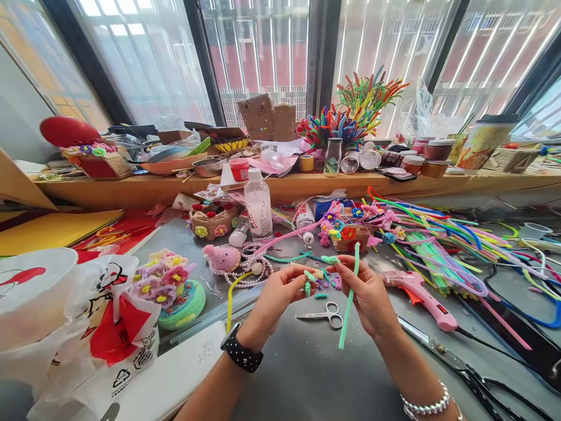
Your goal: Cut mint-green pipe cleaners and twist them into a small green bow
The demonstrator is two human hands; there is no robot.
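My left hand [278, 295] pinches a short curled mint-green pipe cleaner piece [308, 282] between thumb and fingertips. My right hand [367, 295] is closed on a longer mint-green pipe cleaner [349, 316], which hangs down past the palm. A bent green bit [329, 259] sticks out at the right fingertips; whether it joins the long length I cannot tell. Between and below the hands lie small silver scissors [322, 316] and a cut green snippet [321, 296]. Purple and green scraps [326, 282] are scattered just behind the fingers, partly hidden.
A pink glue gun [423, 298] and large black-handled scissors [460, 362] lie to the right, near bundled pipe cleaners [432, 257]. At left are a plastic bag [118, 327], a white box [193, 374] and a flower-topped ornament [182, 304]. A clear bottle [258, 204] stands behind.
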